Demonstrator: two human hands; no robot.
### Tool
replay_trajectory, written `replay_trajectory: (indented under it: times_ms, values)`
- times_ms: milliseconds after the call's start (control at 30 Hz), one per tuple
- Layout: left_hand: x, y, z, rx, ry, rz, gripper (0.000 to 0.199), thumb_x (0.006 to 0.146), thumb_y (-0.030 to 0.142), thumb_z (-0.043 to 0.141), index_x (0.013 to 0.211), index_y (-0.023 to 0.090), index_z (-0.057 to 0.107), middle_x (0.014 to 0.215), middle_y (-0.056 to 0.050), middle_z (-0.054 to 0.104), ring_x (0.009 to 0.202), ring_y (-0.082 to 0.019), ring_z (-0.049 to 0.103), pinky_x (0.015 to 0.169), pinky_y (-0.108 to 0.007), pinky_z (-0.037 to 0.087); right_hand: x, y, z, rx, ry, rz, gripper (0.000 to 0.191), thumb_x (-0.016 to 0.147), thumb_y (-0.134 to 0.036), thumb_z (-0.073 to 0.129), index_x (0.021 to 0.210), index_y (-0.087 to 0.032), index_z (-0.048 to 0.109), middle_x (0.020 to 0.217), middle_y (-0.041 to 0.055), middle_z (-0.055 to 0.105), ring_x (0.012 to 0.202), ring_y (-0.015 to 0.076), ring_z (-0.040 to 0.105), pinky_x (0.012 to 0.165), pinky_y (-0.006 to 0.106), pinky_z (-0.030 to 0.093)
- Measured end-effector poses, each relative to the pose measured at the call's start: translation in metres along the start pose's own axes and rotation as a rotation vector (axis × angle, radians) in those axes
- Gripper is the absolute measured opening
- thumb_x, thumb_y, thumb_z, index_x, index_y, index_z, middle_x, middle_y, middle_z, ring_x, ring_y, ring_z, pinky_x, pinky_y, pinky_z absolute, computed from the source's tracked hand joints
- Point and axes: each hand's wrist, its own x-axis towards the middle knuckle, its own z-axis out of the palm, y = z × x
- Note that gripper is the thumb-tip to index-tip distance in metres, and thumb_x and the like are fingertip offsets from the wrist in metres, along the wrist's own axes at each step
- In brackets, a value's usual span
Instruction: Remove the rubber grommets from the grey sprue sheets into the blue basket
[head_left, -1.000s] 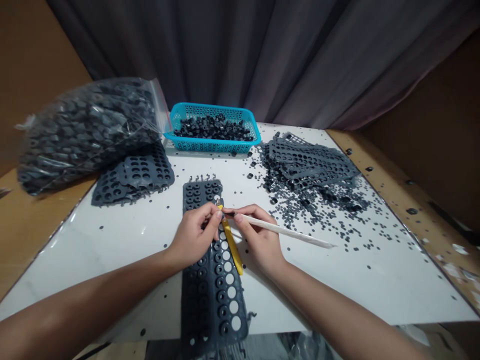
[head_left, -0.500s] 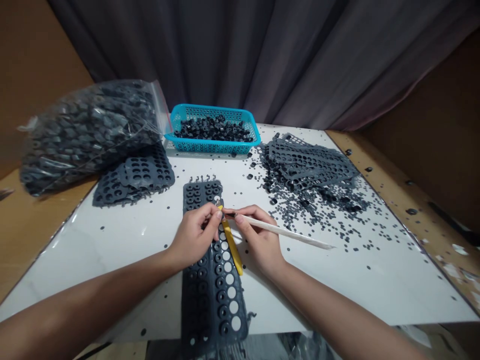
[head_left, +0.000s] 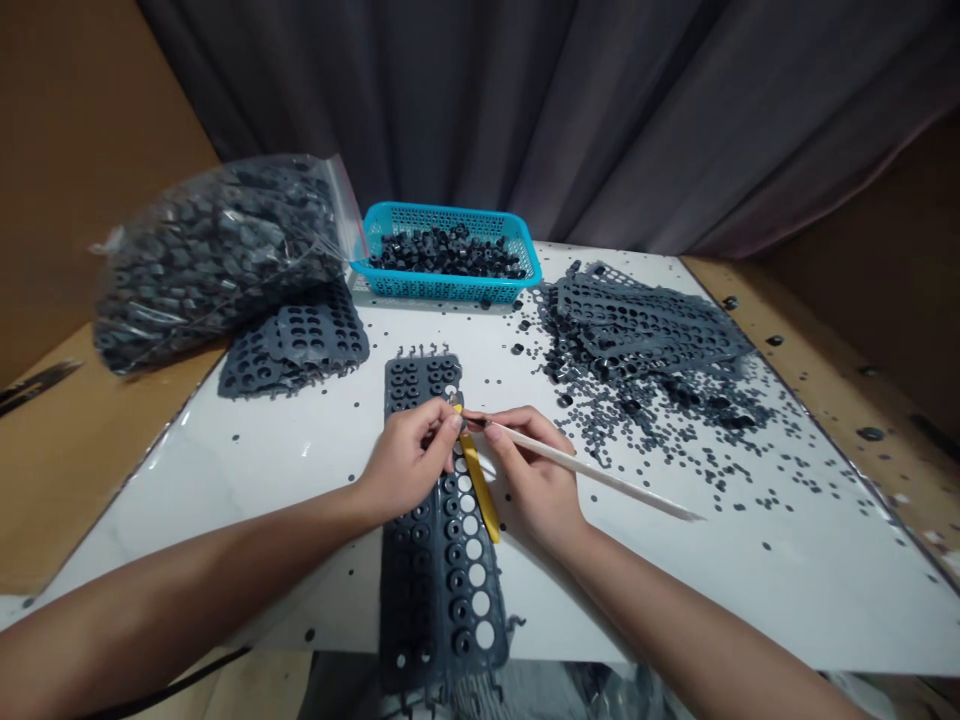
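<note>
A dark grey rubber sheet (head_left: pixel 442 590) with rows of ring-shaped plugs lies lengthwise in front of me. Along its right side runs a column of open round holes. Above the sheet's upper part, my left hand (head_left: pixel 412 450) pinches a small dark rubber piece (head_left: pixel 462 424) between thumb and forefinger. My right hand (head_left: pixel 536 475) grips a thin whitish stick (head_left: pixel 600 470) like a pen, its dark tip pointing left at that piece. Between the hands, a slim yellow tool (head_left: pixel 482 490) lies slanted over the sheet's right edge; its upper end is partly hidden by my left fingers.
A blue basket (head_left: pixel 450 288) of small black parts stands at the back. A full clear bag (head_left: pixel 225 260) rests at left, partly over perforated sheets (head_left: pixel 300 345). Punched sheets (head_left: pixel 645 320) pile up at right, amid scattered black bits (head_left: pixel 637 430) on the white tabletop (head_left: pixel 262 500).
The whole view has shifted, so everything sits slightly farther right. Both hands keep their grips, and the stick's tip stays by the small piece.
</note>
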Motion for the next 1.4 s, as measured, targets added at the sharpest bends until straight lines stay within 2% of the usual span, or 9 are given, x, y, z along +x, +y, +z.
replay_trajectory:
  times_ms: [67, 200, 267, 333, 433, 567, 667, 833, 1400]
  values:
    - [0.0, -0.001, 0.0, -0.003, -0.004, 0.003, 0.028, 0.091, 0.034, 0.039, 0.07, 0.018, 0.047, 0.051, 0.005, 0.053, 0.049, -0.01, 0.05, 0.054, -0.022, 0.039, -0.002, 0.001, -0.001, -0.113, -0.007, -0.113, 0.005, 0.083, -0.023, 0.059, 0.085, -0.021, 0.063, 0.092, 0.0052, 0.073, 0.086, 0.0185, 0.068, 0.078, 0.032, 0.055]
    - [0.001, -0.001, -0.001, -0.032, -0.022, 0.028, 0.026, 0.091, 0.032, 0.04, 0.071, 0.018, 0.047, 0.051, 0.005, 0.052, 0.049, -0.009, 0.05, 0.055, -0.022, 0.04, -0.003, 0.003, -0.002, -0.378, -0.041, -0.436, 0.015, 0.083, -0.013, 0.056, 0.092, -0.022, 0.063, 0.096, 0.005, 0.071, 0.09, 0.0173, 0.066, 0.081, 0.031, 0.053]
    - [0.0, 0.0, -0.001, -0.029, -0.043, 0.06, 0.026, 0.091, 0.031, 0.04, 0.071, 0.018, 0.049, 0.051, 0.005, 0.052, 0.049, -0.009, 0.05, 0.055, -0.022, 0.04, -0.002, 0.004, -0.003, -0.449, -0.054, -0.497, 0.017, 0.084, -0.013, 0.053, 0.095, -0.022, 0.064, 0.095, 0.0055, 0.071, 0.088, 0.017, 0.066, 0.079, 0.031, 0.053]
    - [-0.001, 0.002, -0.002, -0.033, -0.065, 0.082, 0.026, 0.091, 0.031, 0.04, 0.071, 0.018, 0.049, 0.051, 0.005, 0.053, 0.049, -0.009, 0.05, 0.055, -0.022, 0.04, -0.001, 0.005, -0.003, -0.471, -0.044, -0.468, 0.017, 0.085, -0.015, 0.052, 0.094, -0.022, 0.064, 0.094, 0.0057, 0.071, 0.087, 0.0177, 0.067, 0.078, 0.032, 0.054]
    - [-0.001, 0.003, -0.002, -0.061, -0.062, 0.044, 0.026, 0.092, 0.033, 0.039, 0.074, 0.017, 0.05, 0.051, 0.005, 0.053, 0.049, -0.009, 0.05, 0.054, -0.021, 0.04, 0.0, 0.003, -0.003, -0.41, -0.001, -0.299, 0.013, 0.085, -0.021, 0.054, 0.091, -0.022, 0.065, 0.094, 0.0057, 0.072, 0.086, 0.0191, 0.067, 0.078, 0.033, 0.054]
    - [0.0, 0.002, -0.002, -0.102, -0.046, 0.004, 0.028, 0.092, 0.036, 0.039, 0.076, 0.017, 0.053, 0.051, 0.004, 0.054, 0.048, -0.009, 0.051, 0.053, -0.022, 0.04, 0.004, 0.0, -0.004, -0.122, 0.029, -0.06, 0.008, 0.082, -0.028, 0.06, 0.084, -0.021, 0.063, 0.095, 0.0063, 0.072, 0.09, 0.0206, 0.068, 0.079, 0.034, 0.054]
    - [0.001, 0.001, -0.002, -0.142, -0.043, 0.007, 0.028, 0.092, 0.036, 0.039, 0.076, 0.017, 0.053, 0.051, 0.004, 0.054, 0.048, -0.01, 0.052, 0.053, -0.023, 0.04, 0.006, -0.003, -0.005, 0.069, 0.017, 0.011, 0.009, 0.08, -0.03, 0.063, 0.08, -0.02, 0.062, 0.095, 0.0056, 0.072, 0.091, 0.0202, 0.067, 0.083, 0.037, 0.054]
    - [0.001, 0.002, -0.002, -0.139, -0.041, 0.004, 0.028, 0.092, 0.036, 0.039, 0.076, 0.017, 0.052, 0.05, 0.005, 0.054, 0.048, -0.009, 0.051, 0.053, -0.022, 0.04, 0.004, -0.007, -0.004, 0.106, -0.025, 0.034, 0.008, 0.08, -0.029, 0.064, 0.079, -0.021, 0.064, 0.094, 0.0051, 0.073, 0.09, 0.0194, 0.068, 0.087, 0.039, 0.052]
    - [0.0, 0.002, -0.002, -0.046, -0.015, 0.017, 0.03, 0.092, 0.035, 0.038, 0.069, 0.018, 0.048, 0.05, 0.004, 0.054, 0.048, -0.009, 0.049, 0.054, -0.023, 0.04, -0.001, -0.006, -0.003, 0.008, -0.053, -0.025, 0.005, 0.081, -0.027, 0.062, 0.083, -0.022, 0.063, 0.096, 0.005, 0.073, 0.091, 0.0201, 0.067, 0.082, 0.035, 0.054]
